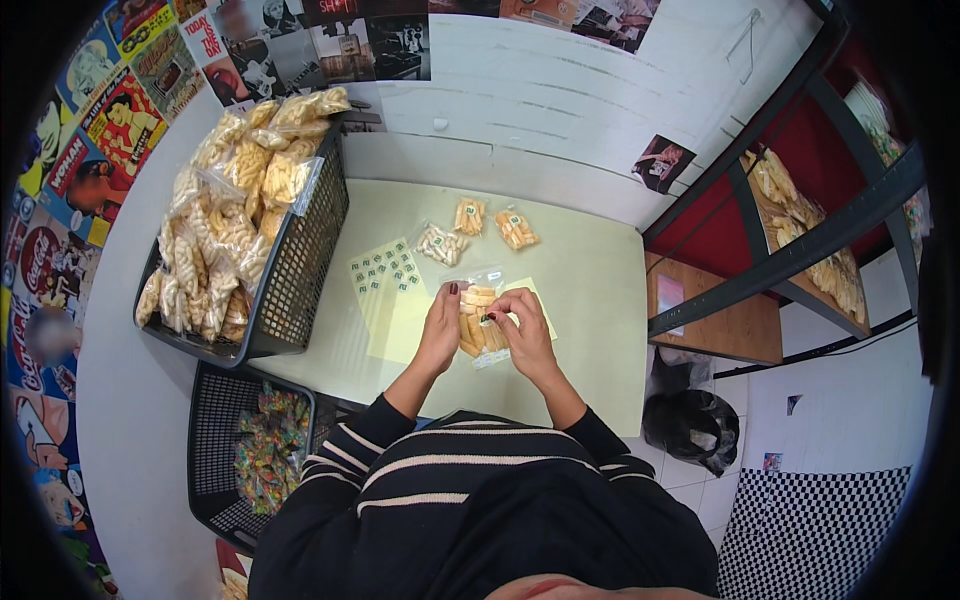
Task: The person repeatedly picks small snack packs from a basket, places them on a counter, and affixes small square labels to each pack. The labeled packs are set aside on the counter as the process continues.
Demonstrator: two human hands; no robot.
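A clear plastic bag of stick-shaped snacks (pixel 474 334) lies on the pale table in front of me. My left hand (pixel 441 326) rests along its left side, fingers extended together. At the bag's right, my right hand (pixel 525 330) pinches a small round green-and-white sticker (pixel 485 320) between thumb and finger, against the bag's front. Left of my hands is a sheet of similar stickers (pixel 384 268), partly over yellow backing paper (pixel 397 326). Beyond the hands sit three snack bags bearing stickers: a whitish one (pixel 442 244), a yellow one (pixel 469 216) and an orange-yellow one (pixel 517 229).
A dark plastic crate (pixel 300 270) heaped with bagged snacks (pixel 225 217) stands at the table's left. Below it, another crate (pixel 214 442) holds colourful packets (pixel 271 457). A metal-framed shelf (pixel 712 315) stands right, with a black plastic bag (pixel 694 431) on the floor.
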